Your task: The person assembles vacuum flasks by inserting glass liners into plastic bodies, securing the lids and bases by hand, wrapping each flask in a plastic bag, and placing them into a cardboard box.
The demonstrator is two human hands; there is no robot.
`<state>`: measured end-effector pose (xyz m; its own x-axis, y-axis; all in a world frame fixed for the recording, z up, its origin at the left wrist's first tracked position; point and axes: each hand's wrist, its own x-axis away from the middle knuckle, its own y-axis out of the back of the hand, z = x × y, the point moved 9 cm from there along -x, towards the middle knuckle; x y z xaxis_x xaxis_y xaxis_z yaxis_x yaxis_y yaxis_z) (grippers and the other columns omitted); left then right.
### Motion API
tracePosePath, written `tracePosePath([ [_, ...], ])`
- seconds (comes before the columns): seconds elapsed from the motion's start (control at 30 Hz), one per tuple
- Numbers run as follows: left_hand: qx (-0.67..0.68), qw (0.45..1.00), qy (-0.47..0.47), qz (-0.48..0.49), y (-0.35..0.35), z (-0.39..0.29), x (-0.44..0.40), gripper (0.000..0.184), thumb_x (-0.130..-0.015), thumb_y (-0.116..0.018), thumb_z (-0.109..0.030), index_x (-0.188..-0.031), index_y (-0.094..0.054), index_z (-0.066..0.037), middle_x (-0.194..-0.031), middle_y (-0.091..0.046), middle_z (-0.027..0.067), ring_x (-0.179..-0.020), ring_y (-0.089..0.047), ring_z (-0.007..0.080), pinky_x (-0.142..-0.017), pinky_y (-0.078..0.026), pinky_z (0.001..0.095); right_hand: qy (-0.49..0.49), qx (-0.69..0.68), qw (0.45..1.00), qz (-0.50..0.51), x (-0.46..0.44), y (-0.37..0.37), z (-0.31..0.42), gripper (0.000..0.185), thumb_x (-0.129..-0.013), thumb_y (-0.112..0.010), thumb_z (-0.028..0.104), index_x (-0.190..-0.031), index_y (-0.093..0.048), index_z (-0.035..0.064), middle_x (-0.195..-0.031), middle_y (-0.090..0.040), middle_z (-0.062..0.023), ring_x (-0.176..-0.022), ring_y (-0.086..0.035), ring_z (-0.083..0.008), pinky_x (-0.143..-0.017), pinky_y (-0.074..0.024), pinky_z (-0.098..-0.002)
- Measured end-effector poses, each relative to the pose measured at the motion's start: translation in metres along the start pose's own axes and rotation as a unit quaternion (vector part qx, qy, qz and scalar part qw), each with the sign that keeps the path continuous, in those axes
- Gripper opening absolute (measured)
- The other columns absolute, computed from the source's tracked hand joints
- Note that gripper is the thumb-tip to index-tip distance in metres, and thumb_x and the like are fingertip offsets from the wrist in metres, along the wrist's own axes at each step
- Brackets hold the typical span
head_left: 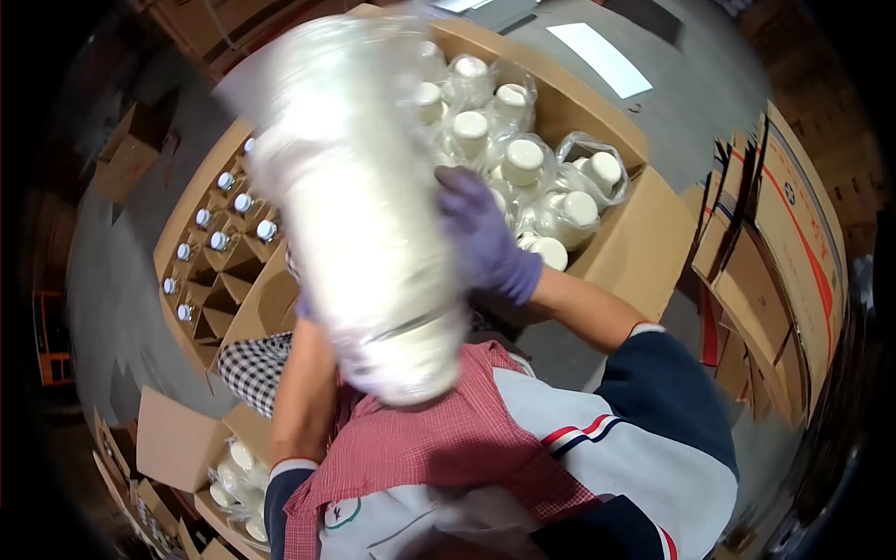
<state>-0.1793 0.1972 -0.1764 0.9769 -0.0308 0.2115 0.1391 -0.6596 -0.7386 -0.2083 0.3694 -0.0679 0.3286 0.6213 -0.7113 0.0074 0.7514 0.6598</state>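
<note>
A long white bottle (369, 215) in clear plastic wrap fills the middle of the head view, held up close to the camera and blurred by motion. My right hand (481, 233), in a purple glove, presses against its right side with the fingers partly curled. Only a sliver of my left hand (303, 308) shows at the lower left edge of the bottle; its fingers are hidden behind. Beyond my right hand, several white bottles (521, 161) in clear bags stand in a large open carton (597, 103).
To the left, several clear bottles with pale caps (244, 203) stand in a divided carton (201, 350). Flattened cardboard (793, 233) is stacked at the right. A smaller open box (173, 439) of white bottles sits at lower left. White paper (600, 60) lies at the back.
</note>
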Motion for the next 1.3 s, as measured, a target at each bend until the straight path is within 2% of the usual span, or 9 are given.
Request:
tracePosePath([
  [0.07,-0.027,0.994,0.027,0.106,-0.043,0.031,-0.040,0.080,-0.095,-0.046,-0.065,-0.144,-0.040,-0.002,-0.143,-0.049,0.0181,-0.122,-0.054,0.0287,-0.100,-0.050,0.0440,-0.114,-0.107,0.984,-0.081,0.045,0.039,-0.072,0.040,-0.083,-0.072,0.016,-0.119,-0.062,0.0026,-0.126,-0.059,-0.0165,-0.122,-0.054,-0.0312,-0.098,-0.0460,-0.0433],
  [0.2,-0.406,0.892,-0.071,0.187,-0.110,0.032,-0.057,0.064,-0.096,-0.059,-0.011,-0.152,-0.028,-0.001,-0.144,-0.047,0.0164,-0.131,-0.048,0.0257,-0.111,-0.037,0.0360,-0.313,-0.051,0.943,-0.101,0.134,0.100,-0.163,0.034,-0.084,-0.073,0.018,-0.112,-0.066,0.0007,-0.115,-0.066,-0.0156,-0.108,-0.064,-0.0283,-0.090,-0.0509,-0.0384],
  [0.3,-0.498,0.860,-0.108,-0.024,-0.006,0.042,-0.068,0.051,-0.092,-0.066,-0.015,-0.138,-0.050,0.001,-0.129,-0.060,0.0186,-0.118,-0.060,0.0259,-0.102,-0.046,0.0352,-0.506,0.039,0.853,-0.121,0.170,0.131,-0.216,0.033,-0.085,-0.074,0.022,-0.108,-0.068,-0.0007,-0.109,-0.070,-0.0155,-0.100,-0.067,-0.0276,-0.087,-0.0522,-0.0374],
  [0.47,-0.573,0.814,-0.096,0.012,-0.012,0.031,-0.055,0.045,-0.089,-0.065,-0.010,-0.132,-0.055,0.001,-0.122,-0.064,0.0176,-0.112,-0.062,0.0275,-0.097,-0.048,0.0348,-0.695,-0.038,0.716,-0.054,0.237,0.070,-0.344,0.062,-0.075,-0.080,0.039,-0.111,-0.065,-0.0103,-0.107,-0.071,-0.0214,-0.098,-0.068,-0.0300,-0.085,-0.0518,-0.0369],
  [0.57,-0.606,0.791,-0.084,0.031,-0.019,0.030,-0.065,0.044,-0.087,-0.067,-0.013,-0.128,-0.058,0.001,-0.121,-0.064,0.0205,-0.114,-0.060,0.0333,-0.100,-0.046,0.0377,-0.682,0.063,0.681,0.260,0.293,0.024,-0.403,0.060,-0.078,-0.072,0.046,-0.105,-0.067,-0.0081,-0.101,-0.070,-0.0248,-0.093,-0.067,-0.0363,-0.085,-0.0512,-0.0414],
  [0.77,-0.560,0.826,-0.058,0.023,-0.009,0.026,-0.068,0.044,-0.085,-0.069,-0.007,-0.127,-0.058,0.001,-0.122,-0.063,0.0206,-0.114,-0.060,0.0351,-0.098,-0.047,0.0391,-0.254,0.171,0.948,0.091,0.065,0.053,-0.315,0.013,-0.087,-0.067,0.018,-0.097,-0.068,0.0099,-0.091,-0.069,-0.0130,-0.081,-0.067,-0.0319,-0.076,-0.0527,-0.0433],
  [0.9,-0.599,0.794,-0.094,0.053,-0.013,0.029,-0.074,0.046,-0.084,-0.071,-0.007,-0.127,-0.058,0.001,-0.121,-0.062,0.0210,-0.114,-0.060,0.0355,-0.098,-0.047,0.0398,0.057,0.181,0.872,0.450,0.128,-0.086,-0.374,0.024,-0.093,-0.054,0.019,-0.112,-0.068,0.0149,-0.100,-0.071,-0.0126,-0.090,-0.069,-0.0319,-0.080,-0.0551,-0.0428],
  [1.13,-0.596,0.788,-0.156,0.004,-0.001,0.007,-0.062,0.044,-0.083,-0.068,-0.005,-0.125,-0.058,0.002,-0.119,-0.063,0.0194,-0.110,-0.061,0.0349,-0.096,-0.049,0.0382,-0.097,0.228,0.692,0.678,0.154,-0.165,-0.418,0.030,-0.093,-0.050,0.027,-0.107,-0.073,0.0139,-0.109,-0.072,-0.0134,-0.101,-0.069,-0.0313,-0.084,-0.0551,-0.0425],
  [1.3,-0.407,0.910,-0.050,-0.055,0.030,-0.001,-0.020,0.040,-0.090,-0.056,-0.006,-0.129,-0.058,0.001,-0.119,-0.065,0.0116,-0.109,-0.062,0.0211,-0.097,-0.048,0.0321,-0.170,0.201,0.777,0.573,0.091,-0.064,-0.381,0.030,-0.094,-0.051,0.027,-0.111,-0.070,0.0109,-0.113,-0.068,-0.0191,-0.107,-0.064,-0.0366,-0.096,-0.0481,-0.0452],
])
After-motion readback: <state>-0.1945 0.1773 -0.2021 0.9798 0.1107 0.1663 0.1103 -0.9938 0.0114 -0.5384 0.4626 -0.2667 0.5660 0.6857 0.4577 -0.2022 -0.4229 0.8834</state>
